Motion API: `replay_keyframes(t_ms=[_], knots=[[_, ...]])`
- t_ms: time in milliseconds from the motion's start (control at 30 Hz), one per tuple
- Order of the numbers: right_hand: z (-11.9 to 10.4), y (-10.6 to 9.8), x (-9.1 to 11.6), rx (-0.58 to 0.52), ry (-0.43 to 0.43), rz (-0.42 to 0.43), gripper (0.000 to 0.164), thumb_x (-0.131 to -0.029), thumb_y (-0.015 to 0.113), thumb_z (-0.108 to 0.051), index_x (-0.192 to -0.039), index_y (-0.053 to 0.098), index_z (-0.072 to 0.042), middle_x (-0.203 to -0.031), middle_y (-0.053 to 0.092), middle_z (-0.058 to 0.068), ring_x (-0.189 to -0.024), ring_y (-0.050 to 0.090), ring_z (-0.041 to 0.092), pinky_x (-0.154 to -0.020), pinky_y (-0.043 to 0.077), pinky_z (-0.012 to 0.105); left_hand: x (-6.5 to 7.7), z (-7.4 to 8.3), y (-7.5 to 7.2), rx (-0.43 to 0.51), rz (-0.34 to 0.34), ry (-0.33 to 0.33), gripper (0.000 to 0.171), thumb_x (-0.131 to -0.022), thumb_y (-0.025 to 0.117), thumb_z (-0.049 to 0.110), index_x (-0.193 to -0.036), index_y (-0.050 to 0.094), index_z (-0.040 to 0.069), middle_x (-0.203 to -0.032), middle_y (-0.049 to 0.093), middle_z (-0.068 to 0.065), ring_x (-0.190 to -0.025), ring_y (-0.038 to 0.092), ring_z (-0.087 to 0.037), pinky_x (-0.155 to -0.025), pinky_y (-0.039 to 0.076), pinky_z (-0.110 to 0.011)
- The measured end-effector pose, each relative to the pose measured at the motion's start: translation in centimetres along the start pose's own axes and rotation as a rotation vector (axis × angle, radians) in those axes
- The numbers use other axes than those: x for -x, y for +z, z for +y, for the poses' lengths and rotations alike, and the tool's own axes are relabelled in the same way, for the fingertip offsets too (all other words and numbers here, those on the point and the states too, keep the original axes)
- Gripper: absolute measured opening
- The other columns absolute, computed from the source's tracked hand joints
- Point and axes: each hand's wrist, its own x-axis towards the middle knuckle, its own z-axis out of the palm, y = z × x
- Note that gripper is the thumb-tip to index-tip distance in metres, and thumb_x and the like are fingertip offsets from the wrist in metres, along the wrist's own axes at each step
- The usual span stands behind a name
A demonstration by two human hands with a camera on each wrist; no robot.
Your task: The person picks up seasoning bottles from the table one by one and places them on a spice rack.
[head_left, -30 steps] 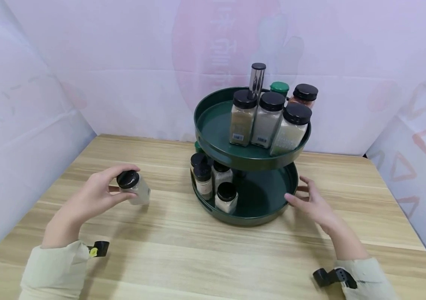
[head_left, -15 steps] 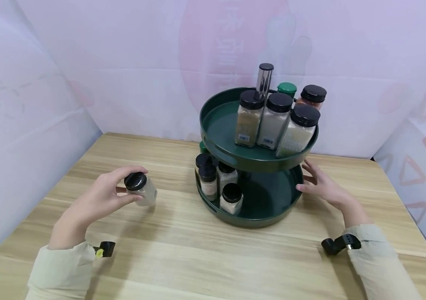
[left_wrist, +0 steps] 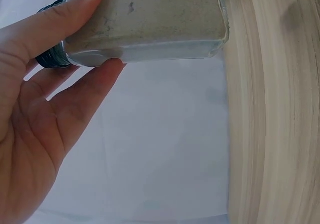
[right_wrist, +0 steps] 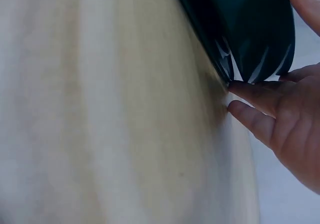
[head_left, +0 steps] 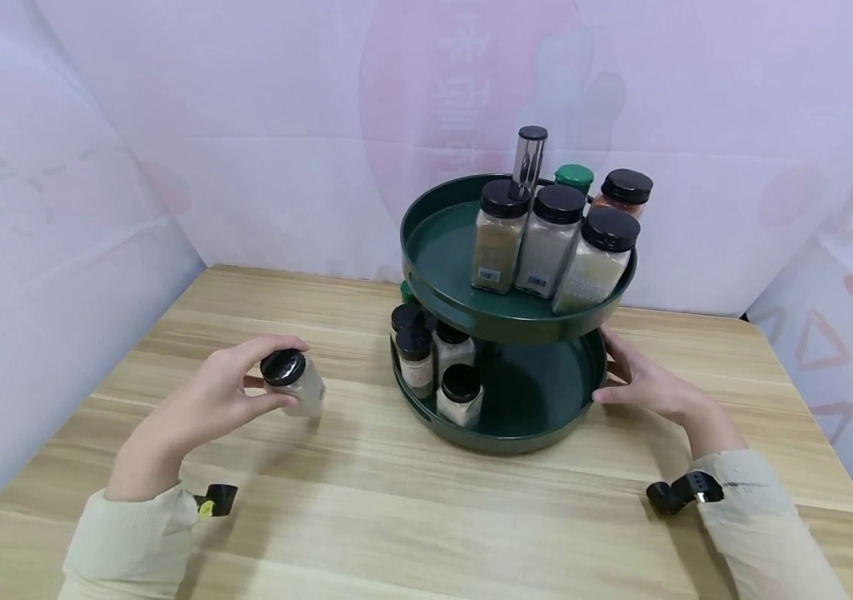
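Observation:
On the left, my left hand (head_left: 209, 404) holds a clear square spice jar (head_left: 308, 395) by its upper part, just under the black lid, between thumb and fingers. The left wrist view shows pale tan powder in this jar (left_wrist: 155, 22). Its base looks slightly off the tabletop. At the right side of a dark green two-tier turntable rack, my right hand (head_left: 651, 387) touches the outer wall of the lower tray (head_left: 535, 400). Thumb and fingers are spread along that wall; some fingertips are hidden behind it. In the right wrist view, fairly straight fingers (right_wrist: 255, 97) meet the tray's edge.
The upper tray (head_left: 434, 242) bears several spice jars, among them a tan-filled jar (head_left: 497, 250) and a green-capped one (head_left: 574, 177), around the metal post (head_left: 528, 162). Several smaller jars, including a short white-filled one (head_left: 460, 408), crowd the lower tray's left side. Wood tabletop (head_left: 426, 533) surrounds the rack.
My left hand has carried the jar a little to the right, toward the rack. My right hand has come closer against the lower tray's wall. The view has shifted slightly.

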Motion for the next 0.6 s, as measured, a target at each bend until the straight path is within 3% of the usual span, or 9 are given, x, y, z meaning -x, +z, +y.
replay_keyframes(t_ms=[67,133,200,300,367,500,600], knots=[[0.0,0.3,0.1,-0.009,-0.006,0.002,0.109,-0.087,0.072,-0.002,-0.158,-0.012,-0.005,-0.165,-0.01,0.022,-0.148,0.002,0.054,-0.116,0.034,0.033,0.1,0.0,-0.1,-0.021,0.01,0.003,0.065,-0.071,0.085,-0.003,-0.129,0.059,0.011,-0.12,0.068,-0.006,-0.106,0.057,0.01,-0.074,0.061,-0.023],[0.0,0.6,0.2,-0.011,-0.009,0.01,0.111,-0.086,0.073,-0.001,-0.158,-0.012,-0.007,-0.165,-0.01,0.022,-0.148,0.002,0.054,-0.115,0.034,0.031,0.1,0.1,-0.1,-0.043,0.021,0.005,0.067,-0.07,0.086,-0.003,-0.129,0.059,0.012,-0.119,0.068,-0.004,-0.105,0.058,0.01,-0.074,0.06,-0.022],[-0.1,1.0,0.3,-0.008,-0.008,0.025,0.112,-0.086,0.073,-0.002,-0.158,-0.013,-0.009,-0.165,-0.01,0.023,-0.148,0.003,0.055,-0.117,0.031,0.04,0.1,0.2,-0.2,-0.06,0.027,0.008,0.067,-0.069,0.086,-0.003,-0.129,0.059,0.013,-0.119,0.068,-0.002,-0.104,0.058,0.009,-0.074,0.06,-0.022],[-0.4,1.6,0.7,0.003,0.004,0.049,0.112,-0.086,0.074,-0.003,-0.159,-0.012,-0.011,-0.165,-0.008,0.024,-0.147,0.004,0.056,-0.116,0.018,0.062,0.0,0.5,-0.3,-0.068,0.023,0.015,0.068,-0.068,0.087,-0.004,-0.129,0.059,0.014,-0.119,0.067,0.0,-0.102,0.059,0.006,-0.074,0.06,-0.023],[-0.7,2.0,1.0,0.011,0.017,0.064,0.112,-0.087,0.074,-0.005,-0.159,-0.012,-0.011,-0.165,-0.007,0.024,-0.147,0.005,0.057,-0.114,0.015,0.069,-0.1,0.8,-0.2,-0.066,0.015,0.02,0.069,-0.069,0.086,-0.004,-0.129,0.059,0.014,-0.12,0.066,0.0,-0.102,0.06,0.004,-0.074,0.061,-0.024],[-1.6,2.9,1.6,0.022,0.059,0.1,0.115,-0.086,0.076,-0.009,-0.158,-0.013,-0.008,-0.164,-0.005,0.026,-0.146,0.011,0.058,-0.114,0.016,0.071,-0.3,1.4,0.1,-0.057,0.003,0.034,0.068,-0.069,0.086,-0.004,-0.129,0.059,0.014,-0.119,0.066,0.001,-0.102,0.061,0.002,-0.074,0.061,-0.025],[-2.3,3.7,2.1,0.022,0.086,0.132,0.116,-0.085,0.078,-0.011,-0.157,-0.012,-0.005,-0.164,0.0,0.027,-0.143,0.024,0.056,-0.115,0.024,0.067,-0.5,1.9,0.3,-0.046,0.001,0.06,0.067,-0.07,0.086,-0.004,-0.129,0.059,0.013,-0.119,0.067,0.0,-0.101,0.062,0.001,-0.073,0.061,-0.025]])
